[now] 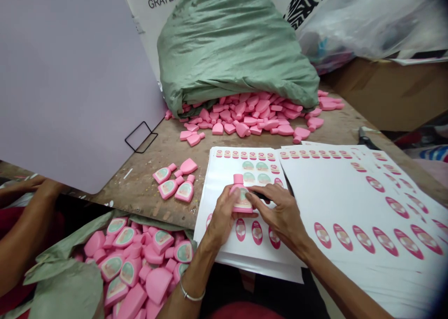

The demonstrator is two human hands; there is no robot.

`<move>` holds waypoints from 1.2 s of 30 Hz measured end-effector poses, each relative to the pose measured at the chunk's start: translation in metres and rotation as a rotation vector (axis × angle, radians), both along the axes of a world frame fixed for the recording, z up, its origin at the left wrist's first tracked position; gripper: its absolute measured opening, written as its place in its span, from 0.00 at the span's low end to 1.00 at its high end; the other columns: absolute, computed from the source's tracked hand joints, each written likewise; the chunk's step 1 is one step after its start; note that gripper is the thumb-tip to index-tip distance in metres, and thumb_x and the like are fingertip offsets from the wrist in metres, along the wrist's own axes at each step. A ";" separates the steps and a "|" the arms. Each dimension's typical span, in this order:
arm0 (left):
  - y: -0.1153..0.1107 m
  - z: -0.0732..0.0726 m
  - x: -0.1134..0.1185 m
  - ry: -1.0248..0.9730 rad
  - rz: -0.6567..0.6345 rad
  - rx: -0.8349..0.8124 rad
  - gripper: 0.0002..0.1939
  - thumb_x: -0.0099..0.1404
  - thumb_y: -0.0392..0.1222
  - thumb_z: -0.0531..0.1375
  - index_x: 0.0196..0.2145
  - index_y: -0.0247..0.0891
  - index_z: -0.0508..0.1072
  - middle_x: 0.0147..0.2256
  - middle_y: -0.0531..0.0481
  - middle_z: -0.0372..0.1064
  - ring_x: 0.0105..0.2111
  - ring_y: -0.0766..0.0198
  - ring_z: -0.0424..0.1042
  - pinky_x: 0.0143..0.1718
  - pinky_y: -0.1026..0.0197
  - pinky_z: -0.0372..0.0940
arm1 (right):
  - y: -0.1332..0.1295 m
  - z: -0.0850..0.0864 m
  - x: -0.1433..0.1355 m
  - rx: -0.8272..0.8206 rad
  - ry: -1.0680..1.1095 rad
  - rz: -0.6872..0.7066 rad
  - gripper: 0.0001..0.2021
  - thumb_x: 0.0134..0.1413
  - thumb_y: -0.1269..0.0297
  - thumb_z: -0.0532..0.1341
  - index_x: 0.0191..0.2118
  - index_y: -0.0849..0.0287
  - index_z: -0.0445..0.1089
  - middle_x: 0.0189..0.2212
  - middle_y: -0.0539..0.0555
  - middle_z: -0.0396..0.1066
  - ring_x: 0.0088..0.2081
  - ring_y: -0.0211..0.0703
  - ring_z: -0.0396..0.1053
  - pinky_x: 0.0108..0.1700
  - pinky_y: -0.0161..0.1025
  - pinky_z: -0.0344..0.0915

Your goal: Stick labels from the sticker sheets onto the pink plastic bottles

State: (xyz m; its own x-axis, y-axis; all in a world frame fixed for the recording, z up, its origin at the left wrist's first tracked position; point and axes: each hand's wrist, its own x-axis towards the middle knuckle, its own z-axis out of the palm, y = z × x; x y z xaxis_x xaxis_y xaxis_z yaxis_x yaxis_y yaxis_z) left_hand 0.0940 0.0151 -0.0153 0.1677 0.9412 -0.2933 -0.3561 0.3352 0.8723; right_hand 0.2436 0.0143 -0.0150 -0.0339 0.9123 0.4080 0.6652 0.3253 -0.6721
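Observation:
A small pink toy-like bottle (238, 179) stands upright in my left hand (223, 211), which is closed around its side and base. On its front is a pale green oval label (242, 196). My right hand (282, 214) is closed on a thin dark tool (261, 195), most of it hidden by the fingers. The right thumb presses against the label. Both hands are over a stack of white sticker sheets (224, 174), printed with green and pink labels, some spots bare.
Left of the sheets lie several pink bottles (185, 191), most labelled. An open green sack (66, 286) at lower left holds labelled bottles. Behind, plain bottles (241, 128) spill from a big green sack (231, 43). More sticker sheets (315, 188) lie right. Another person's arm (31, 225) shows below a grey panel (77, 76).

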 end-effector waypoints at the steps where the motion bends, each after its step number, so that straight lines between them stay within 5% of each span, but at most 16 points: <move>1: -0.001 0.003 -0.001 -0.016 -0.047 0.026 0.23 0.56 0.50 0.63 0.46 0.35 0.69 0.41 0.44 0.71 0.41 0.56 0.71 0.41 0.56 0.69 | 0.001 0.001 0.002 0.018 -0.074 -0.021 0.12 0.56 0.55 0.59 0.40 0.55 0.74 0.34 0.55 0.75 0.37 0.46 0.69 0.44 0.46 0.61; 6: -0.005 0.013 -0.004 -0.145 -0.202 0.041 0.21 0.57 0.43 0.64 0.46 0.35 0.66 0.37 0.48 0.68 0.33 0.65 0.72 0.39 0.58 0.69 | 0.009 0.007 0.005 -0.048 -0.127 -0.161 0.27 0.45 0.46 0.64 0.48 0.57 0.69 0.44 0.59 0.73 0.44 0.55 0.69 0.46 0.51 0.62; 12: -0.012 0.024 -0.017 -0.089 -0.301 0.027 0.23 0.56 0.48 0.64 0.46 0.37 0.66 0.36 0.45 0.70 0.31 0.62 0.72 0.31 0.61 0.69 | 0.043 0.004 0.008 -0.324 0.161 0.083 0.30 0.42 0.48 0.65 0.51 0.53 0.64 0.48 0.55 0.69 0.47 0.48 0.69 0.47 0.43 0.67; 18: 0.014 -0.008 -0.083 0.608 0.188 0.128 0.25 0.58 0.59 0.57 0.46 0.38 0.68 0.37 0.45 0.73 0.36 0.55 0.72 0.39 0.57 0.67 | 0.155 0.000 0.042 -0.269 -0.193 -0.144 0.21 0.49 0.50 0.61 0.46 0.57 0.67 0.42 0.58 0.73 0.46 0.51 0.69 0.47 0.44 0.62; 21: 0.035 -0.031 -0.116 0.940 0.303 0.194 0.26 0.59 0.61 0.52 0.42 0.38 0.71 0.39 0.43 0.73 0.40 0.50 0.71 0.43 0.51 0.66 | 0.213 -0.001 0.034 -0.267 -0.199 -0.279 0.20 0.50 0.54 0.60 0.46 0.60 0.66 0.42 0.63 0.72 0.47 0.55 0.68 0.46 0.46 0.61; 25: 0.050 -0.029 -0.128 1.298 0.558 0.481 0.26 0.58 0.57 0.55 0.46 0.34 0.71 0.49 0.35 0.67 0.51 0.44 0.64 0.53 0.42 0.58 | 0.251 0.004 0.019 -0.302 -0.104 -0.328 0.17 0.51 0.57 0.58 0.41 0.65 0.68 0.40 0.68 0.72 0.44 0.58 0.68 0.42 0.46 0.60; 28: 0.050 -0.008 -0.105 1.267 0.681 0.635 0.25 0.59 0.53 0.56 0.47 0.33 0.70 0.51 0.34 0.64 0.54 0.46 0.61 0.56 0.44 0.55 | 0.235 0.008 0.016 -0.375 -0.011 -0.271 0.16 0.52 0.54 0.56 0.36 0.64 0.69 0.32 0.62 0.72 0.37 0.51 0.69 0.35 0.40 0.60; 32: 0.052 0.007 -0.045 0.734 0.336 0.381 0.20 0.61 0.51 0.56 0.46 0.36 0.70 0.46 0.40 0.70 0.45 0.55 0.70 0.47 0.54 0.65 | 0.153 0.014 0.007 -0.513 0.155 -0.042 0.22 0.54 0.43 0.51 0.32 0.60 0.68 0.23 0.50 0.65 0.25 0.38 0.62 0.27 0.34 0.57; 36: 0.051 0.002 0.003 0.305 0.254 0.271 0.22 0.61 0.52 0.58 0.50 0.38 0.69 0.45 0.44 0.70 0.45 0.58 0.70 0.45 0.60 0.66 | 0.069 0.018 0.000 -0.623 0.435 0.338 0.19 0.52 0.45 0.56 0.30 0.59 0.66 0.25 0.49 0.64 0.26 0.35 0.60 0.28 0.33 0.57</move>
